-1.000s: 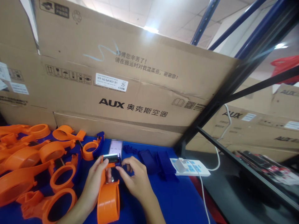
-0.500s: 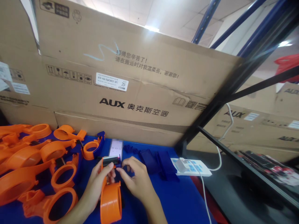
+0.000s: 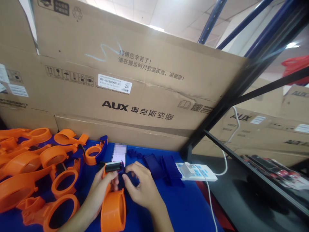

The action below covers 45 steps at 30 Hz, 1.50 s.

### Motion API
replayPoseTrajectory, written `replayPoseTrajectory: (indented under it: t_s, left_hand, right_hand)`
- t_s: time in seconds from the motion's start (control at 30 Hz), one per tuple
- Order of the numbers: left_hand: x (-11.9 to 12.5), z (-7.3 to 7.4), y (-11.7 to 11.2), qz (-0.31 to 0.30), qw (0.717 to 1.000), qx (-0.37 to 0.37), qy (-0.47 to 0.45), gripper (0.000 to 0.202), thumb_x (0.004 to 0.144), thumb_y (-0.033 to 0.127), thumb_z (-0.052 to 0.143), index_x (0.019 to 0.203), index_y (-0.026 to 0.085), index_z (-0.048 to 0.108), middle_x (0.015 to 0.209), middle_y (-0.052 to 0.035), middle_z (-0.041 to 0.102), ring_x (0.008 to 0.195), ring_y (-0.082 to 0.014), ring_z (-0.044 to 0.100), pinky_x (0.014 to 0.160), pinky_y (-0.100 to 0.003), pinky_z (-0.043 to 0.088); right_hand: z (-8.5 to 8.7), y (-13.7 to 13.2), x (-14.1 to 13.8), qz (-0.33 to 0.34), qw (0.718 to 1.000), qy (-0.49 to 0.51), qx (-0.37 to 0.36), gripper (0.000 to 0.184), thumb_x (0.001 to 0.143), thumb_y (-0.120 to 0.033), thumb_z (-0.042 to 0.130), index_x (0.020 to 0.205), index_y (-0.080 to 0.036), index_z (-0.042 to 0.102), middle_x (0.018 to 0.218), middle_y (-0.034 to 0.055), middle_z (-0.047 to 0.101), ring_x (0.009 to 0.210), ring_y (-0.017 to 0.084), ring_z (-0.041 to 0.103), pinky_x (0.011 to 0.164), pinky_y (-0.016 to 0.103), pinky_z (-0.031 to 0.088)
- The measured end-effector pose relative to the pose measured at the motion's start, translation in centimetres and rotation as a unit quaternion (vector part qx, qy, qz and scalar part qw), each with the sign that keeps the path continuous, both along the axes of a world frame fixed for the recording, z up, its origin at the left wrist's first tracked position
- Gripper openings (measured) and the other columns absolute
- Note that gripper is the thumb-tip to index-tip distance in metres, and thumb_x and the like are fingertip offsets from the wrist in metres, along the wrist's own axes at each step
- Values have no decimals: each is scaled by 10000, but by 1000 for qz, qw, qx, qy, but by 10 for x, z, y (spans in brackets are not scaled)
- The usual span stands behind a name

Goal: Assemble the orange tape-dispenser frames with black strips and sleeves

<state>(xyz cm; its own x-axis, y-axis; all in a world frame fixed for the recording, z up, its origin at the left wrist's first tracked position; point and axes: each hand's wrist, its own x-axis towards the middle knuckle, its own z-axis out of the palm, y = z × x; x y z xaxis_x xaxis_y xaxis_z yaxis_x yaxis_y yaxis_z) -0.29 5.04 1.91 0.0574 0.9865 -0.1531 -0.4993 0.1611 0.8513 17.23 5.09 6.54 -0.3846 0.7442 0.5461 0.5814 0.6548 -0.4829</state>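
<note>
My left hand (image 3: 102,188) is closed around an orange tape dispenser (image 3: 113,209) that stands on edge on the blue table (image 3: 183,209), its round hub toward me. The dispenser's far end carries a black roller part (image 3: 112,166), and my left thumb rests just below it. My right hand (image 3: 140,185) pinches a small dark blue plastic piece (image 3: 122,169) against that same end. Both hands touch the dispenser close together.
A pile of several orange dispenser bodies (image 3: 36,167) covers the left of the table. A phone (image 3: 119,154) and dark blue parts (image 3: 160,167) lie behind my hands. A white power strip (image 3: 196,171) with cable sits right. Large cardboard boxes (image 3: 135,96) wall the back; a blue rack (image 3: 241,87) stands right.
The black roller end has turned slightly between my fingers, and my right fingers have shifted a little on the blue piece. Otherwise the hands stay in place.
</note>
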Motion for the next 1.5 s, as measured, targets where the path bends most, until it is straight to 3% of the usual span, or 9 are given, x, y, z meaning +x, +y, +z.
replayPoseTrajectory:
  t_s: [0.6,0.9,1.17,1.5]
  left_hand:
    - [-1,-2,-1,-14,1000,-4,-15,200,771,349,798,780,176,699,612,-5,664,503,-149,580,518,-269,498]
    - [-1,-4,0,-31,999,-3,-13,167,820,324,760,794,181,678,626,3,658,520,-145,593,535,-257,492]
    - [0,-5,-3,-75,997,-22,-23,150,835,320,729,825,186,662,629,2,660,490,-144,596,521,-264,488]
    - [0,-5,-5,-87,996,-5,4,115,842,280,694,782,184,669,610,5,659,514,-144,599,545,-256,471]
  right_hand:
    - [1,3,2,19,999,23,-13,117,937,-143,581,867,-234,608,852,26,700,777,182,649,675,279,507]
    - [2,0,0,3,999,23,-44,122,895,-141,593,816,-232,573,780,4,638,726,175,612,636,266,459]
    - [7,-3,1,27,998,2,-52,155,867,-142,570,810,-240,465,776,-3,590,736,178,569,652,266,431]
    - [5,-5,0,44,991,-6,-123,212,835,-119,583,789,-242,416,741,-28,582,703,159,539,678,266,379]
